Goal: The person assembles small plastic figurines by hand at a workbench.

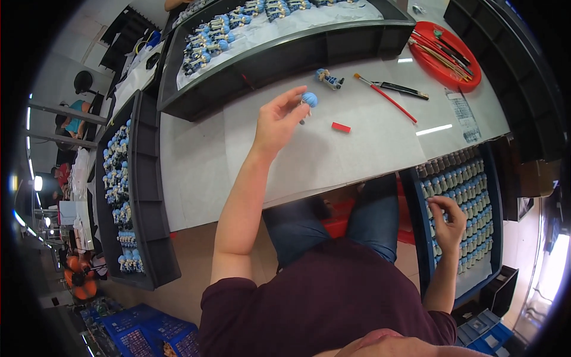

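Over the white table, my left hand (277, 124) pinches a small figurine (309, 100) with blue hair between thumb and fingers. Its lower part is partly hidden by the thumb. My right hand (448, 222) is at the right, above a dark blue tray (421, 235) filled with rows of small blue-topped figurine pieces (470, 191). The right fingers are bent together at the tips; whatever may be between them is too small to make out. A second blue figurine (329, 79) lies on its side just beyond my left hand.
A red block (341, 127), a red-handled brush (392, 102) and a dark slim tool (401, 90) lie on the table (208, 172). At the far right stands a red dish (425, 65) with brushes. Dark bins of figurines border the back (285, 62) and left (146, 178).
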Available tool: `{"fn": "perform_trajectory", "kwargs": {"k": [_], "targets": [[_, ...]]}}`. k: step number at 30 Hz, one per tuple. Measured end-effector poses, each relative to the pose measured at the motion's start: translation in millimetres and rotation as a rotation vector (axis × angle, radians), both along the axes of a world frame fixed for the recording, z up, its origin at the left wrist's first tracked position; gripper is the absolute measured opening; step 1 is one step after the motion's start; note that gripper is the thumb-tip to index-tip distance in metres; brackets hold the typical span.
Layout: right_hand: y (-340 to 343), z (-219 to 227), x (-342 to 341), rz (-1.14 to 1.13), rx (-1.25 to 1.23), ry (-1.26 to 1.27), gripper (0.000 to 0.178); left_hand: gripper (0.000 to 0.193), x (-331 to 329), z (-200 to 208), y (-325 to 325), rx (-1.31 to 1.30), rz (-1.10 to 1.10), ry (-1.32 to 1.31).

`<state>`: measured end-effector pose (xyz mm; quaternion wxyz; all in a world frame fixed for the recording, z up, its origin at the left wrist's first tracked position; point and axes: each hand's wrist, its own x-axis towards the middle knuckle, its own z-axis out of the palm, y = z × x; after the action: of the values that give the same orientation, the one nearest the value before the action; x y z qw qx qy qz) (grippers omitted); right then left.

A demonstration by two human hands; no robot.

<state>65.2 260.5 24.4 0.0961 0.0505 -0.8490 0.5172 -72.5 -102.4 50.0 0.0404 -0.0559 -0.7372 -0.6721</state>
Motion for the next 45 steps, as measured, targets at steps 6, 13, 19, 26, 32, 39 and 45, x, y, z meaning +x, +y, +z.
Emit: {"fn": "perform_trajectory", "kwargs": {"k": [6, 13, 19, 26, 32, 39, 45], "targets": [[-146, 3, -59, 0.473, -0.316, -0.076, 0.022, 0.032, 60, -7, -11, 0.556, -0.036, -0.235], [-226, -11, -94, 0.671, -0.570, -0.322, 0.032, 0.029, 78, -27, -26, 0.685, 0.144, -0.204], [-228, -19, -90, 0.714, -0.559, -0.328, 0.031, 0.024, 80, -40, -34, 0.692, 0.174, -0.186], [-228, -14, -86, 0.715, -0.509, -0.329, 0.031, 0.021, 80, -42, -35, 0.688, 0.165, -0.162], [-228, -14, -86, 0.720, -0.517, -0.322, 0.032, 0.022, 81, -42, -34, 0.681, 0.166, -0.149], [-227, -16, -86, 0.697, -0.520, -0.321, 0.036, 0.023, 81, -42, -34, 0.678, 0.166, -0.147], [-227, -16, -85, 0.691, -0.539, -0.325, 0.038, 0.025, 81, -44, -34, 0.673, 0.167, -0.153]]}}
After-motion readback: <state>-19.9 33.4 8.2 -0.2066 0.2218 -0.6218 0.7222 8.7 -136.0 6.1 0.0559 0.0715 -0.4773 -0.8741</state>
